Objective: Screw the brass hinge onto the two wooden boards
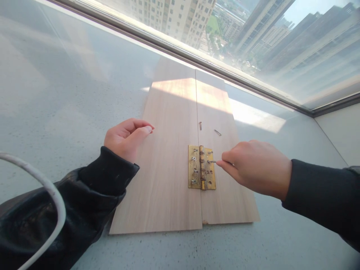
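Two pale wooden boards, the left one (165,150) and the right one (233,202), lie side by side with a narrow seam between them. A worn brass hinge (201,180) straddles that seam, with several screws in its left leaf. My right hand (254,168) is closed around a screwdriver (214,161); its thin shaft reaches the hinge's right leaf, and the handle is hidden in my fist. Over the left board, apart from the hinge, my left hand (128,137) is closed in a pinch. Anything between those fingertips is too small to make out.
Two loose screws lie on the right board beyond the hinge: a coppery one (200,126) near the seam and a dark one (217,132). The speckled pale surface (84,108) meets a window frame (174,48). A white cable (57,202) loops across my left sleeve.
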### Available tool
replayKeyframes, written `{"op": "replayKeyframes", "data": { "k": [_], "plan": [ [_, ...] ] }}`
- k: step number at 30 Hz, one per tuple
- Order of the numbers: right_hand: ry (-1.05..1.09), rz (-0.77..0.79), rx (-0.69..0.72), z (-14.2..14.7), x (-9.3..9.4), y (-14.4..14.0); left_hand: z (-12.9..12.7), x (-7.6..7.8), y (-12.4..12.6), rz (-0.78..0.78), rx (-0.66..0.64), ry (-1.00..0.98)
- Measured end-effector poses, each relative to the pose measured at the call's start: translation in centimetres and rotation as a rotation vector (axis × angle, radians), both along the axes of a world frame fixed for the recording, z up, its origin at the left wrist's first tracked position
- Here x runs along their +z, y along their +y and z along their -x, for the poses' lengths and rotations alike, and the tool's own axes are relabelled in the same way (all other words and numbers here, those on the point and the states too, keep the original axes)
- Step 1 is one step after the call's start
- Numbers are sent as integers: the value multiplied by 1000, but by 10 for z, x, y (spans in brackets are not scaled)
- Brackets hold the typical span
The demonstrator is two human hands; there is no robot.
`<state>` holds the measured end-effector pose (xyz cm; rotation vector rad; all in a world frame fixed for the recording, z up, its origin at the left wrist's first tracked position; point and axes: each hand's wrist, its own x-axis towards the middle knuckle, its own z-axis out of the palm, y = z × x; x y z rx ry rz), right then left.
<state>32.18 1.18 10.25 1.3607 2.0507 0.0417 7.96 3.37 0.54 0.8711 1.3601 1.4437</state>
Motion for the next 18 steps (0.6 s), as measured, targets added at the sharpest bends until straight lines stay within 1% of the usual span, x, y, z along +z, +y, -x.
{"op": "replayKeyframes", "data": {
  "k": [5,10,13,15,18],
  "plan": [
    [61,78,-135,1,2,9,-1,3,-1,11,17,2],
    [127,143,-269,-2,-1,13,-4,6,-2,16,59,-2],
    [167,161,-339,-2,-3,13,-4,5,-1,17,41,-21],
    [198,171,-363,-1,-1,11,-3,4,-1,17,21,-4],
    [250,171,-358,-4,6,3,-2,2,-1,4,8,29]
  ]
}}
